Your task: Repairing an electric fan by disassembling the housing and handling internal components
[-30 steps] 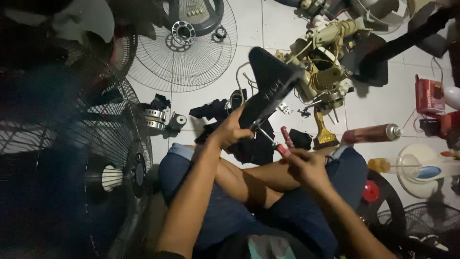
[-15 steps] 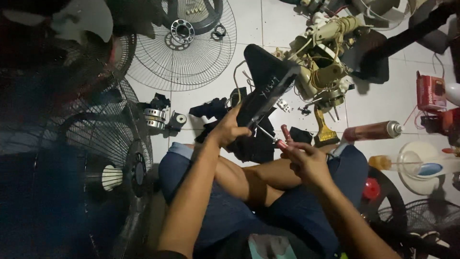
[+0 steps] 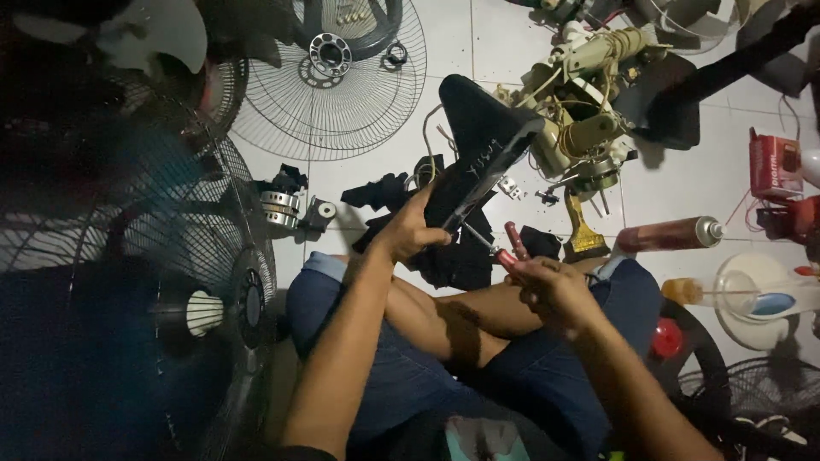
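Black fan housing (image 3: 478,149) with faint pale scribble on its side. Screwdriver (image 3: 509,253) handle translucent red. Shorts (image 3: 393,358) blue denim. Floor tiles (image 3: 709,171) white. Wire fan guard (image 3: 342,85) silver-grey. Spray can (image 3: 670,234) dark red with silver top. Motor assembly (image 3: 581,94) cream-beige. Small box (image 3: 775,164) red.

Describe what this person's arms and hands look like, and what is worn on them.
Both arms are bare from the frame's lower edge to the fingers: no sleeves show. The left hand and right hand wear no gloves, and I see no watch, bracelet or ring, though the dim light hides fine detail.
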